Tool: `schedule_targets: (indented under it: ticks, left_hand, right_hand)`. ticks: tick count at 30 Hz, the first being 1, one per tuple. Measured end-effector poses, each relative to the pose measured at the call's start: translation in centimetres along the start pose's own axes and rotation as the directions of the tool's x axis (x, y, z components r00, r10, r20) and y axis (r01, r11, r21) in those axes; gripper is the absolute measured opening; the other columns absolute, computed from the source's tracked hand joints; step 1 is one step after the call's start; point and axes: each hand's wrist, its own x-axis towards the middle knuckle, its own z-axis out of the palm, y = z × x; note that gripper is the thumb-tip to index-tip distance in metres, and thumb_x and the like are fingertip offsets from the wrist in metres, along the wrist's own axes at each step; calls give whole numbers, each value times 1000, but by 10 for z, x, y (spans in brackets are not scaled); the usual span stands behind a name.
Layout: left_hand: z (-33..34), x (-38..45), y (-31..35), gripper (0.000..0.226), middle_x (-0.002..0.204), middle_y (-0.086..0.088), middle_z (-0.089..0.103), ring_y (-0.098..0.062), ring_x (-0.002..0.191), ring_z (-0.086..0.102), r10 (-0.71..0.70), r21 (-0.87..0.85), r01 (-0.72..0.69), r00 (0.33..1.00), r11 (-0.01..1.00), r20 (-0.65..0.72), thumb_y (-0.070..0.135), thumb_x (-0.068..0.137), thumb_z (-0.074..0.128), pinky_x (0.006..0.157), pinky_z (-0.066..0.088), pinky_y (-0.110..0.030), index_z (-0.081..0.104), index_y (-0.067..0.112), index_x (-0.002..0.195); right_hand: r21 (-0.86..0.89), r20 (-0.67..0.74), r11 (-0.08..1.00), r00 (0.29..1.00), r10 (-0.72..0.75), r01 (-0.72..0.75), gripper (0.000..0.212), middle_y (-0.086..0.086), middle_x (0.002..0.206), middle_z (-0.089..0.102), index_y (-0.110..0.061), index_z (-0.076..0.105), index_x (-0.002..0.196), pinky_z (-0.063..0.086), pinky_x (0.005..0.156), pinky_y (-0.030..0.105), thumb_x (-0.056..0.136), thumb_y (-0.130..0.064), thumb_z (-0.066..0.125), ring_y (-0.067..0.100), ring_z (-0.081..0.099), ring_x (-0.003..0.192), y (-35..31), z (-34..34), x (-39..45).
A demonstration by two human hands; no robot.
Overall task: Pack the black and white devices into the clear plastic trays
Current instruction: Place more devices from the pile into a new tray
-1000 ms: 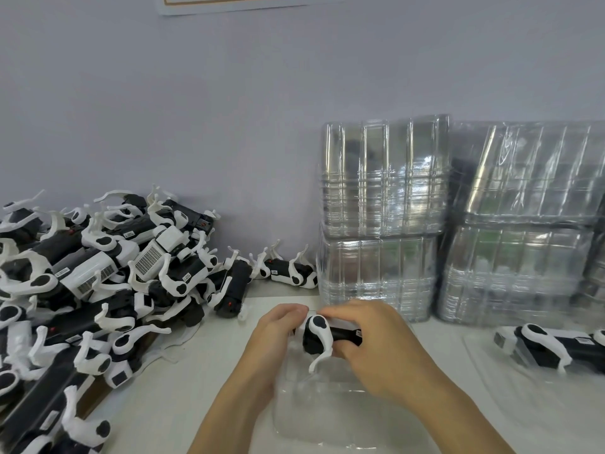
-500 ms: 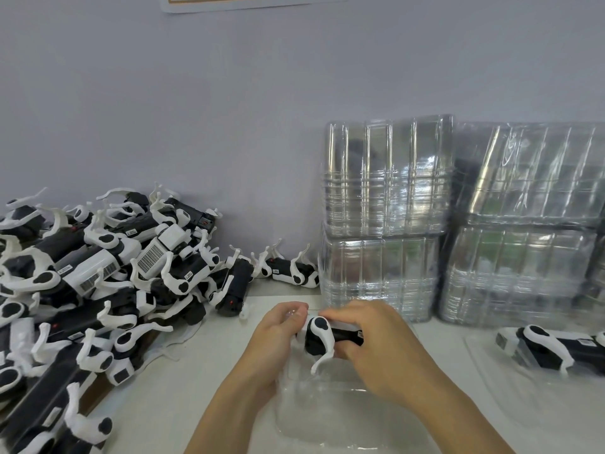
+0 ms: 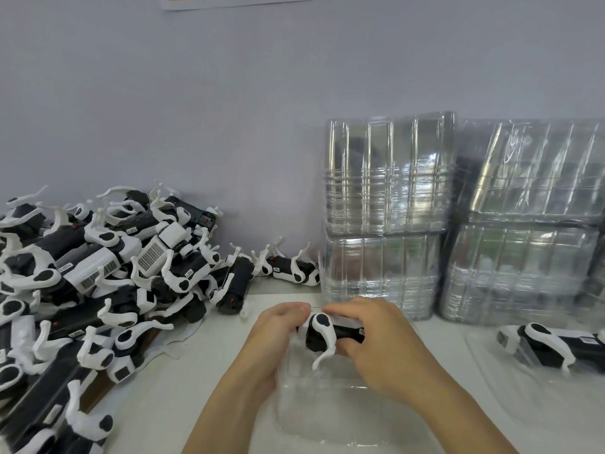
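Device [image 3: 329, 335] is in both your hands, held just above the far end of the open clear tray [image 3: 343, 407] in front of you. Right hand [image 3: 376, 348] has fingers curled round the black body; left hand [image 3: 278, 332] pinches the near white end. One white arm of the device points down toward the tray pocket.

Step in hand, as I read it: seating this unit into the tray. It's not down yet (body looks clear of the plastic, though the tray is transparent so the contact is hard to judge).

Next move: line the body up with the moulded pocket, lower it flat, and watch that the downward arm doesn't catch the tray rim. The tray is thin, so press lightly or it will likely flex.

Relative to the tray: loose device pile [image 3: 98, 290] is well off to its left, stacked empty trays [image 3: 386, 204] stand behind it against the wall, and a second device [image 3: 553, 345] already lies in another tray to its right.
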Motion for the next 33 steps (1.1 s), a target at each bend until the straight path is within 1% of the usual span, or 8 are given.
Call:
schedule_targets:
  ticks: [3,9,16,18,20,23,28,33]
  left_hand:
    - [1,-1,-1,18,108,-17,73,-32,100,71,1,59,2,998,998,-61,24,95,65,95,54,-52,71,12,107]
    - [3,-2,3,19,118,-9,70,-25,108,68,19,129,-8,996,992,-85,26,96,65,100,52,-48,69,16,111]
    - [3,-6,5,15,120,-8,68,-23,110,66,24,194,-5,995,981,-92,22,98,62,102,51,-46,67,17,112]
    - [1,-6,7,16,118,-13,69,-27,108,67,-3,156,13,998,988,-63,18,98,62,101,51,-47,68,12,112]
    - [-3,-7,9,22,113,-17,71,-32,104,69,-60,46,58,998,997,26,17,96,63,101,51,-48,66,3,112]
    - [-4,-10,9,28,110,-21,70,-37,103,67,-114,-18,117,985,993,126,21,94,62,95,49,-50,65,2,113]
    - [-1,-6,9,16,112,-19,72,-36,109,67,-48,183,51,999,982,-24,20,96,63,103,49,-52,72,8,103]
    - [2,-1,11,16,114,-13,69,-30,112,64,-11,327,35,997,944,-74,23,97,63,105,47,-50,69,12,107]
  right_hand:
    - [4,2,1000,1000,4,-4,32,-16,88,64,-46,65,106,50,78,32,84,-24,72,6,56,89,2,1,0]
    - [-21,7,1000,1000,16,-16,29,-16,90,63,-42,70,108,47,78,27,85,-24,72,4,53,90,3,0,0]
    - [-46,6,998,999,33,-33,29,-14,93,65,-37,70,110,49,82,31,84,-24,74,5,54,92,2,0,0]
    - [-35,10,998,999,46,-45,33,-16,95,65,-40,70,112,48,83,29,84,-24,75,5,54,94,1,-1,0]
    - [-4,10,999,999,46,-46,38,-17,94,64,-46,68,114,48,82,26,84,-24,75,3,54,93,0,-1,0]
    - [15,13,999,999,33,-33,40,-16,90,63,-51,68,111,47,78,25,84,-23,75,3,54,88,0,-3,0]
    - [-2,18,999,999,48,-48,36,-15,93,64,-44,70,112,50,82,31,84,-21,74,4,55,92,0,-3,0]
    - [15,42,998,997,64,-65,42,-20,96,64,-47,69,114,50,87,33,82,-21,77,3,54,98,0,-3,-1]
